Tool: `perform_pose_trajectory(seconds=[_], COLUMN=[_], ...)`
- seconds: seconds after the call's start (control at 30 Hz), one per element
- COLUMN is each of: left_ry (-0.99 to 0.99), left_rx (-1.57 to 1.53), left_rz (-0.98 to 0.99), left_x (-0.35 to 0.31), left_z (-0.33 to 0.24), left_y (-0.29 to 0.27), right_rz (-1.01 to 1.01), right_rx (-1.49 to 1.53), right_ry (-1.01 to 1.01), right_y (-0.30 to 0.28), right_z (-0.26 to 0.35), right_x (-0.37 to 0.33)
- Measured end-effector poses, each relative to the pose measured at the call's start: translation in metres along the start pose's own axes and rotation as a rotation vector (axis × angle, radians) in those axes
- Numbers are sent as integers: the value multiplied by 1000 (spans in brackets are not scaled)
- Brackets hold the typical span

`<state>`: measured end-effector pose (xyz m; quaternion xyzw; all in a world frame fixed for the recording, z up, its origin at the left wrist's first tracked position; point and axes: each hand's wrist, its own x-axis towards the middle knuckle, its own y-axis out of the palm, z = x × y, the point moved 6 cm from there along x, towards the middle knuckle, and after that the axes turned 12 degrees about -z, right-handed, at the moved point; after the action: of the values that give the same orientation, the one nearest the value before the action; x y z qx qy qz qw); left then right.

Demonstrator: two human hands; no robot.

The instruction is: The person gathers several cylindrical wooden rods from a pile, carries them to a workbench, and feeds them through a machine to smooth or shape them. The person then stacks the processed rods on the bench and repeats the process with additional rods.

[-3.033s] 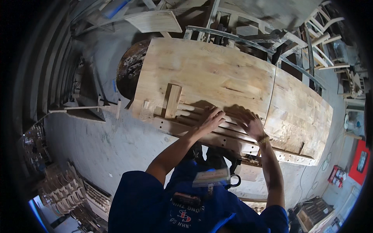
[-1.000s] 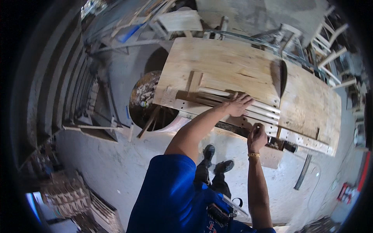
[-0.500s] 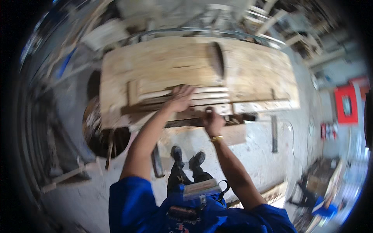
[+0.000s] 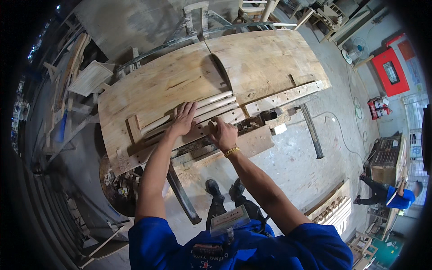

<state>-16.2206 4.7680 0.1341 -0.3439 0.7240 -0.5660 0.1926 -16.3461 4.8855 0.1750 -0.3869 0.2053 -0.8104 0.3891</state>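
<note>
Several pale wooden rods (image 4: pixel 218 97) lie side by side near the front edge of a wooden workbench (image 4: pixel 270 54). My left hand (image 4: pixel 182 119) rests over them, fingers stretched out and nearly flat. At their left end is a short wooden crosspiece (image 4: pixel 133 128); whether the rods are joined to it I cannot tell. My right hand (image 4: pixel 225 135), with a gold bracelet at its wrist, is at the bench's front edge beside a strip with dark holes. Its fingers are curled in, and what they grip, if anything, is hidden.
A dark metal vise (image 4: pixel 270 115) sits under the front edge. Metal bench legs (image 4: pixel 312 130) reach out over the floor. A round bin of scraps (image 4: pixel 119 189) stands at the left. Far right, a person in blue (image 4: pixel 402 198) stands near a cabinet (image 4: pixel 388 155).
The whole view has turned, so the bench now slants up to the right, and the picture is sharper. My hands stay at the rods and the front edge.
</note>
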Motion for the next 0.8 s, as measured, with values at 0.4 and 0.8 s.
perform_pose_trajectory(seconds=[0.4,0.8], left_ry=[6,-111], left_rx=[39,109], left_rz=[-2,131], left_x=[1,-19], left_z=[7,22], left_y=[0,0], right_rz=[-86,-442], right_rx=[9,352], right_ry=[24,542], right_y=[-4,-94], right_z=[9,-123], right_x=[4,-45])
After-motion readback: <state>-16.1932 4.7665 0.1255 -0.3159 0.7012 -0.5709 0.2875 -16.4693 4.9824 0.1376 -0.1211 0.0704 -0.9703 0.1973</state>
